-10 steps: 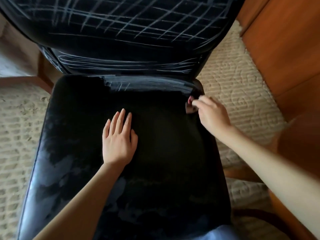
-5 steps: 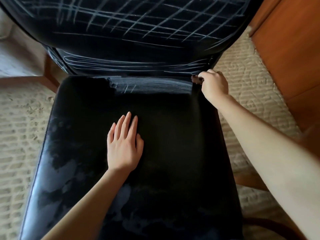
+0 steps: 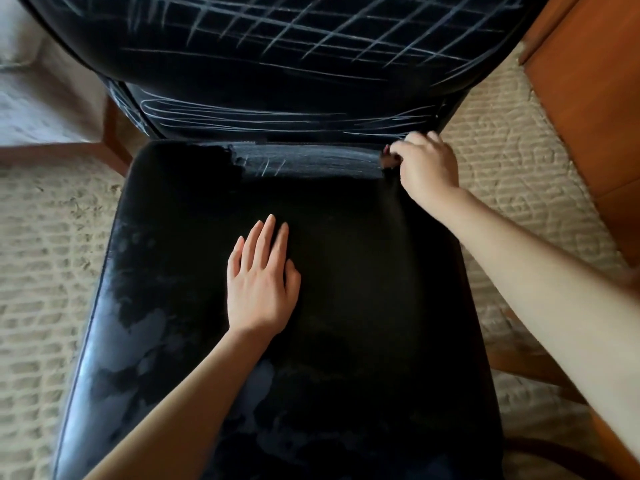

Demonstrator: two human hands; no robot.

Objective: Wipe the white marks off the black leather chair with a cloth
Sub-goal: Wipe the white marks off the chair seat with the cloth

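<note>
Fingers [image 3: 268, 237] straight and close together, the left hand [image 3: 259, 282] presses flat on the black leather chair [image 3: 363, 289] seat; white marks [image 3: 311, 161] streak its rear strip and backrest. At the rear right corner the right hand [image 3: 427, 166] clutches a barely visible cloth [image 3: 389, 161], likely soft and light, best gripped bunched.

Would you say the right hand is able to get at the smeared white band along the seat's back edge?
Probably yes: the right hand grips the cloth at the white band's right end, nothing lies on the band, and the left hand rests flat on the seat, clear of it.
</note>
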